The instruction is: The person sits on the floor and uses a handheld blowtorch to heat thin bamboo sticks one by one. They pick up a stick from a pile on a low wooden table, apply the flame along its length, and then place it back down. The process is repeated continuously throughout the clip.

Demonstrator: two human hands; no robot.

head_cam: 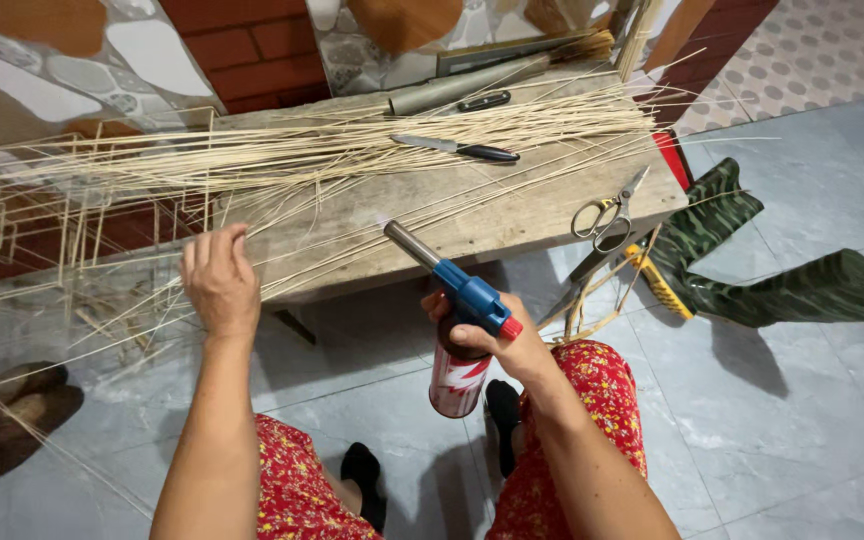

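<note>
My right hand (512,345) grips a handheld gas torch (457,300) with a blue head, a metal nozzle and a red and white can; the nozzle points up and left toward the wooden bench (512,215). My left hand (217,280) reaches over the front left edge of the bench, fingers curled down onto thin bamboo strips (352,150). These pale strips lie in a long fanned bundle across the bench top and hang off its left end.
On the bench lie a black-handled knife (457,148), a second dark-handled tool (482,100), a metal bar (467,85) and scissors (607,215). A bamboo lattice frame (22,220) stands at left. Brown sandals (7,415) and camouflage cloth (752,270) lie on the tiled floor.
</note>
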